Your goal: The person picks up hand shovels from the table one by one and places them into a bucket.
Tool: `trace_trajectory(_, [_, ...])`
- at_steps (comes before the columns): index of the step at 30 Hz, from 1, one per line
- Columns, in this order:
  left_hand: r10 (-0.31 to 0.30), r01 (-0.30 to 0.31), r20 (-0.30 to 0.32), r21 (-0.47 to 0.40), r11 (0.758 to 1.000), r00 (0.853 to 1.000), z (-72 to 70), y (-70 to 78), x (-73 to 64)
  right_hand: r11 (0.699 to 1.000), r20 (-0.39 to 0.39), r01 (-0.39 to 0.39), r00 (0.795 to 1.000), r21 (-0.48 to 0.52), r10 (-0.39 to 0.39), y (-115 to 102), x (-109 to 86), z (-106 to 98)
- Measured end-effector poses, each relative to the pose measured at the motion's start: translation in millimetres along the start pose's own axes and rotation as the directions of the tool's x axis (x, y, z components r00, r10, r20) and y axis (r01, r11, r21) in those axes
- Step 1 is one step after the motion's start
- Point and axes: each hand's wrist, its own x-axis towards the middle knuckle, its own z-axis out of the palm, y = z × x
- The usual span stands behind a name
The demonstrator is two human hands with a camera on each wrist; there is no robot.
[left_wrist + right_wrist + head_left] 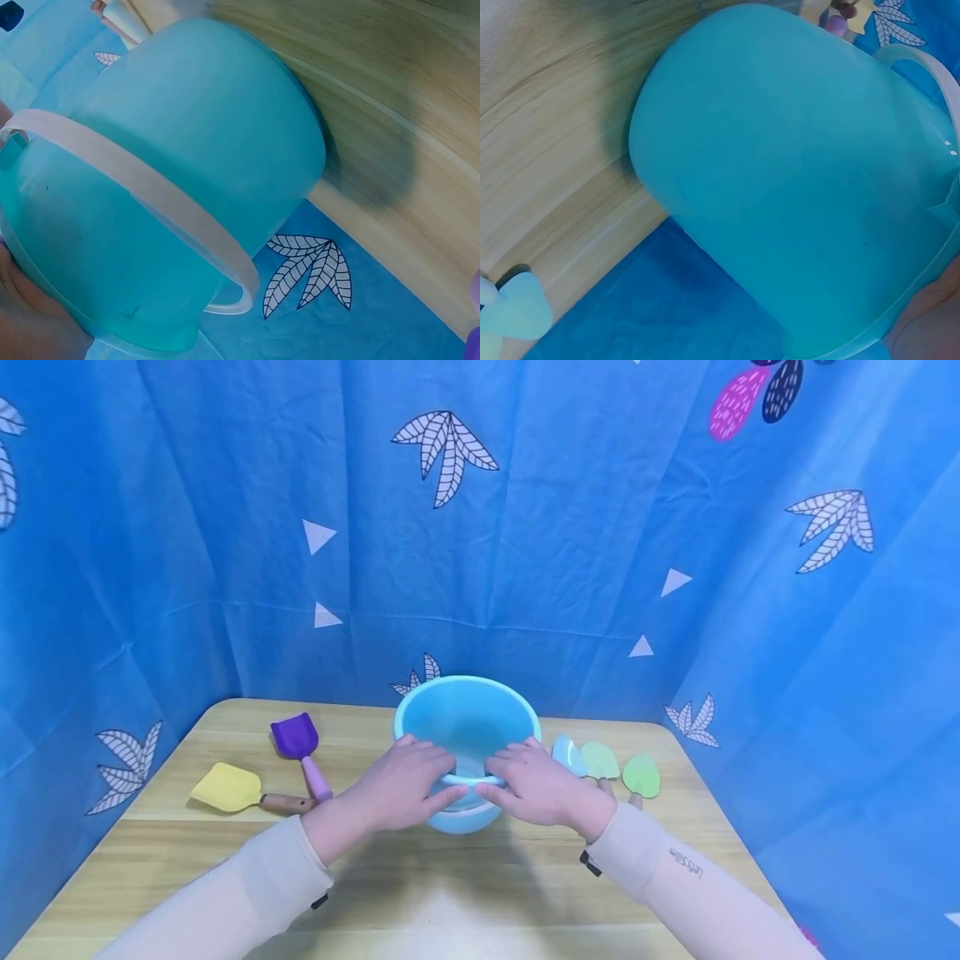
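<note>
A light blue bucket (pixel 468 714) is at the middle of the wooden table, its mouth facing up and toward me. My left hand (pixel 408 783) grips the near rim on the left, fingers over the edge and thumb in front. On the right of the same rim, my right hand (pixel 536 783) holds on in a matching way, the two thumbs pointing at each other. In the left wrist view a pale handle (pixel 150 184) hangs across the bucket's outer wall. The fingertips inside the bucket are partly hidden by its rim.
Left of the bucket lie a purple shovel (pixel 296 737) and a yellow spatula (pixel 228 787) with a wooden grip. At right, a light blue blade (pixel 567 754), a pale green blade (pixel 600 760) and a green blade (pixel 642 775) lie partly behind my right arm. Blue patterned cloth (pixel 480 568) surrounds the table.
</note>
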Motion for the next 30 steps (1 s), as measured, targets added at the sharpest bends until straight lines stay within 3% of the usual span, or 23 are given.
trace_trajectory(12, [-0.019, 0.022, 0.026, -0.101, 0.995, 0.999, -8.7, 0.0, 0.4, 1.000, -0.001, -0.004, 1.000, 0.007, 0.004, 0, -0.2, -1])
trace_trajectory(23, [-0.030, 0.029, -0.005, -0.113, 0.993, 1.000, -15.9, -3.2, -1.7, 1.000, 0.013, -0.016, 1.000, 0.013, 0.016, 0, -0.3, 0])
trace_trajectory(30, [-0.035, 0.027, -0.072, -0.109, 0.994, 0.997, -22.8, -8.7, -3.5, 1.000, 0.013, -0.014, 1.000, 0.014, 0.014, 0, 0.9, 0])
